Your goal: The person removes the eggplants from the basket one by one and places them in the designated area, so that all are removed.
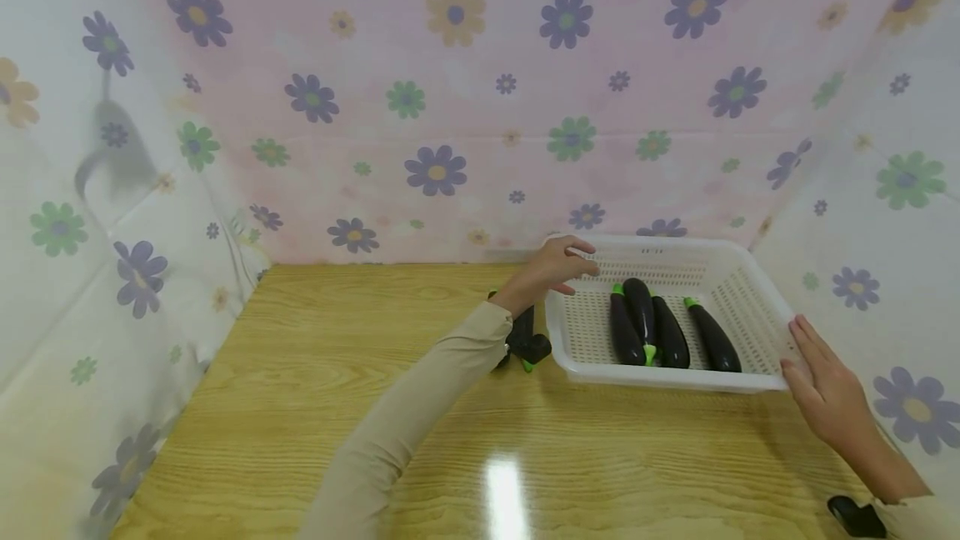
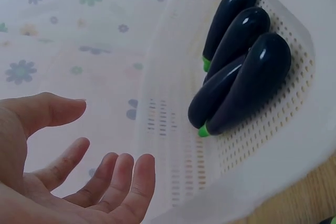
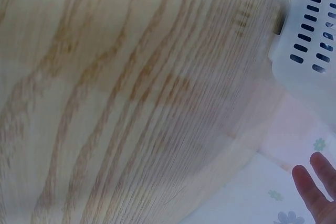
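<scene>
Several dark purple eggplants [image 1: 636, 319] with green caps lie in a white perforated plastic basket [image 1: 675, 377]. My left hand [image 1: 558, 267] hovers at the basket's back left corner, fingers spread and loosely bent with nothing between them. In the left wrist view, that hand [image 2: 89, 166] shows a wide gap between thumb and fingers. My right hand [image 1: 828, 386] is at the basket's right end, thumb and fingertips right at the rim. Its fingers [image 3: 310, 190] look straight in the right wrist view. Partly hidden under my left wrist, dark shapes with green bits [image 1: 528, 367] lie beside the basket.
The basket stands at the back right of a wood-grain table [image 1: 337, 340]. Flowered cloth [image 1: 450, 107] walls the table at the back and both sides. Black wrist devices [image 1: 855, 517] are strapped to both arms.
</scene>
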Demonstrator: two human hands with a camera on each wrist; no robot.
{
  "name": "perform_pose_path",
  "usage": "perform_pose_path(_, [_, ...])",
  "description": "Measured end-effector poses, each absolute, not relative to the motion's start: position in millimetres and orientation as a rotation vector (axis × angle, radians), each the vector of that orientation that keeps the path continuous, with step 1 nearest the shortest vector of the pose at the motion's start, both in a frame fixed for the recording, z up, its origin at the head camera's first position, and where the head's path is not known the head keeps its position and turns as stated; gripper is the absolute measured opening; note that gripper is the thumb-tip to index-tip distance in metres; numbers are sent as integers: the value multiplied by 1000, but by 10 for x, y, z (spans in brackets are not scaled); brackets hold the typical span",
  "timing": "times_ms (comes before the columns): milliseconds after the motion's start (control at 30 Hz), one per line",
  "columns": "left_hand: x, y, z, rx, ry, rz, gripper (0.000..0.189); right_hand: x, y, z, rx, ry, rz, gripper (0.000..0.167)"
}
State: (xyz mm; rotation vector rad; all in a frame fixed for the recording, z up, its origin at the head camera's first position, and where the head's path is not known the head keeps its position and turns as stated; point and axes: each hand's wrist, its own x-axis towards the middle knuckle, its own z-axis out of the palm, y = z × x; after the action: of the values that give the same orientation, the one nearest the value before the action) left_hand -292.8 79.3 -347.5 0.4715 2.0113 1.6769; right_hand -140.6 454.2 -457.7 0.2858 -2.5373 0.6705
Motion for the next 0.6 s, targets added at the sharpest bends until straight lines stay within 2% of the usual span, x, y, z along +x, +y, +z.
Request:
perform_pose_path(400, [-2957, 995, -3561, 446, 1984, 1714, 37, -1432, 4564, -4601, 298, -2505, 661, 55])
perform_pose_path(600, [-3007, 1129, -3721, 394, 1951, 1781, 40, -1436, 4559, -4606, 285, -2515, 681, 56])
